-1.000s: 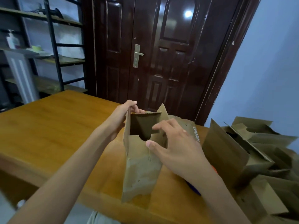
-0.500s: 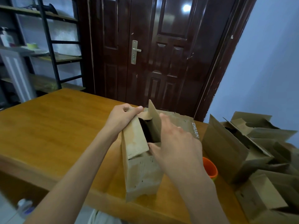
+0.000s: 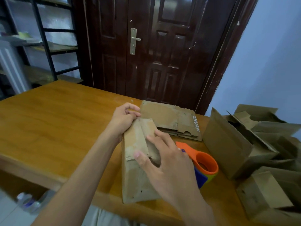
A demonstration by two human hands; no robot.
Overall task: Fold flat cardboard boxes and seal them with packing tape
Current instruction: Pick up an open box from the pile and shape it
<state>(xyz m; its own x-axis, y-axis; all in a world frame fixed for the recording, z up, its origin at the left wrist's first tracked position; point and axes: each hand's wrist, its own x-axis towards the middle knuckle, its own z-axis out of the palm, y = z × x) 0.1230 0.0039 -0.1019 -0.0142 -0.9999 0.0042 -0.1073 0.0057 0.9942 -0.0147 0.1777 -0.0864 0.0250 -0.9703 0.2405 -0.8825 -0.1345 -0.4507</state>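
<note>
My right hand lies spread over the top flaps of a small brown cardboard box, fingers straight and pressing the flaps down, thumb against the near edge of one flap. My left hand sits at the far end of the same box, fingers curled with the tips at the flap's far corner; whether they pinch the flap or merely touch it I cannot tell. The box stands on the honey-coloured wooden bench, near its front edge. Just to the right of my right hand rests an orange plastic tape dispenser, with blue and yellow-green parts beneath its ring. Beyond the box, a stack of flat brown cardboard blanks lies on the bench, the top one printed with white letters along its right edge. At the right end of the bench sits a heap of partly folded brown cardboard boxes, flaps standing open. Behind the bench is a dark brown panelled door with a brass lever handle, a pale blue wall to its right, and a black metal shelf unit with wooden boards to its left, blurred.
</note>
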